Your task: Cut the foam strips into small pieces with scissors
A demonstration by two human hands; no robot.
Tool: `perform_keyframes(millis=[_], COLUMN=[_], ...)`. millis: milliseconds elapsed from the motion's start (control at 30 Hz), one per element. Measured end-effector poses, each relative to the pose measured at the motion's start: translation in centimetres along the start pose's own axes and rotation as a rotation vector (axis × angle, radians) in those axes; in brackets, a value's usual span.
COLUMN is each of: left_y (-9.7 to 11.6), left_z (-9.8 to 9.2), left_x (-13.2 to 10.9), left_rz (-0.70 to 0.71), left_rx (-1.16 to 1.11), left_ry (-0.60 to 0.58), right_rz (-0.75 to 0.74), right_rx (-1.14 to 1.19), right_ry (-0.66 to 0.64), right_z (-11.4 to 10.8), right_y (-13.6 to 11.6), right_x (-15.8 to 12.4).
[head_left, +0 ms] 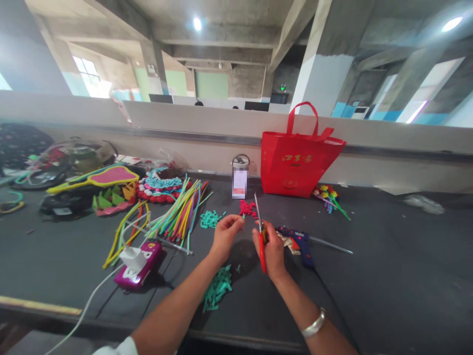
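Note:
My left hand is closed in a pinch, with a tiny teal piece barely showing at its fingertips. Red-handled scissors are gripped in my right hand, blades pointing up and away from me. The two hands are a short way apart. Beyond them lies a small heap of red cut pieces. One pile of teal cut pieces is left of my left hand; a second teal pile lies nearer, beside my left forearm.
A blue glue gun with a glue stick lies right of my right hand. Colourful pipe cleaners, a purple power block and craft pieces are at left. Behind stand a cup and a red bag; bright flowers lie beside it.

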State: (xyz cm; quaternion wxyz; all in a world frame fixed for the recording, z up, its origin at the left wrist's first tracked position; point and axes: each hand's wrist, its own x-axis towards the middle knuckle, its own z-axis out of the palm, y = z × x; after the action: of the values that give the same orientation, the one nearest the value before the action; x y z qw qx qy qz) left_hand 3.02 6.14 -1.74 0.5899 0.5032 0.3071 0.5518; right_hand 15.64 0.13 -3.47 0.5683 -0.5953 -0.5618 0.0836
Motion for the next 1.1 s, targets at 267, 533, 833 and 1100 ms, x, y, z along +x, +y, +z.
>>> perform_keyframes(millis=[267, 533, 833, 1100], left_y=[-0.3, -0.5, -0.7, -0.8], left_z=[0.6, 1.0, 0.3, -0.2], left_x=[-0.7, -1.0, -0.3, 0.4], left_rz=[0.243, 0.111, -0.075, -0.020], left_rx=[0.502, 0.477, 0.295, 0.298], left_ry=[-0.034, -0.177, -0.075, 0.028], right_rz=[0.203, 0.224, 0.680, 0.902], right_rx=[0.356, 0.405, 0.399, 0.186], right_ry=[-0.038, -0.058, -0.107, 0.035], right_z=[0.0, -0.5, -4.3, -16.2], right_y=[0.3, -0.5, 2.6, 10.2], right_x=[0.8, 1.3, 5.7, 11.8])
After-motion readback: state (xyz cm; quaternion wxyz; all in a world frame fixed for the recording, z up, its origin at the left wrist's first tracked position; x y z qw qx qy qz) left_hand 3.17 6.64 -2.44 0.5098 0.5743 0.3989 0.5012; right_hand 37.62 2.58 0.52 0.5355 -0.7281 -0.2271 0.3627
